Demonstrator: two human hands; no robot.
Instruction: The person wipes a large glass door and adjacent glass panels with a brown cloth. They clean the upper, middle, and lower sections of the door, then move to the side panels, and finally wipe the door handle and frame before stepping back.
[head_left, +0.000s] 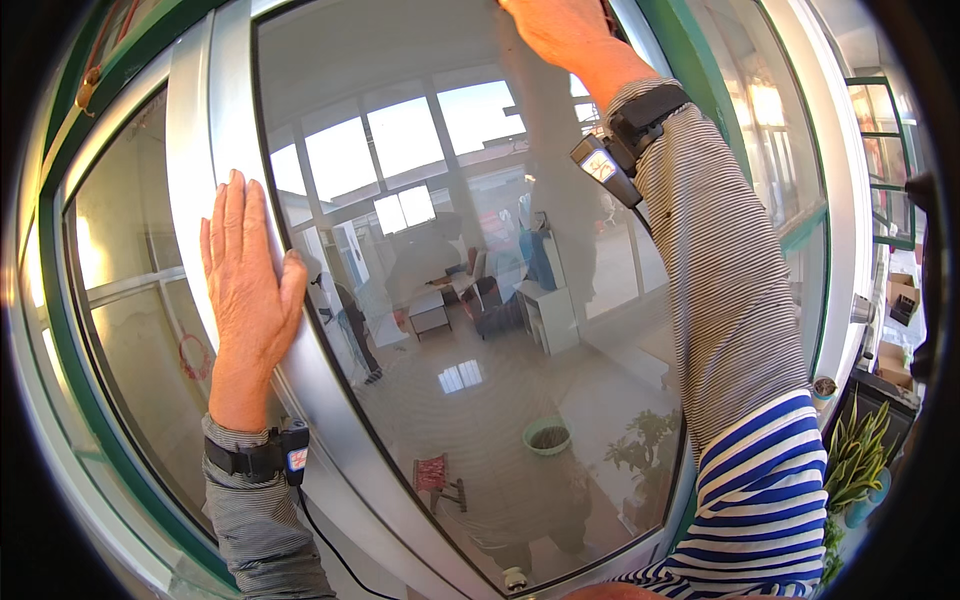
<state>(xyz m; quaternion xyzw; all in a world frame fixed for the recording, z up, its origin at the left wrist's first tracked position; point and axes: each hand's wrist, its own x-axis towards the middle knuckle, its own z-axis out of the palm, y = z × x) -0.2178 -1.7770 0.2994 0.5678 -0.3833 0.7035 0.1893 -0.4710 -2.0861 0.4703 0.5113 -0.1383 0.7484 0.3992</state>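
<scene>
My left hand (251, 289) lies flat against the silver metal frame (225, 112) of a large glass pane, fingers extended upward, thumb near the glass edge. My right hand (555, 30) reaches to the top of the glass pane (480, 300); its fingers are cut off by the picture's upper edge, so what they touch or hold is hidden. Both wrists carry black straps with small devices, over grey striped sleeves. Reflections and a room behind mix in the glass, among them a green basket (547, 436) and a red-topped folding stool (431, 474).
Green outer frames (694, 67) border the window on both sides. At the right stand a potted snake plant (859, 450), a small pot (823, 388) and cardboard boxes (896, 360). A second glass panel (139, 315) is at the left, with a round pink item showing in it.
</scene>
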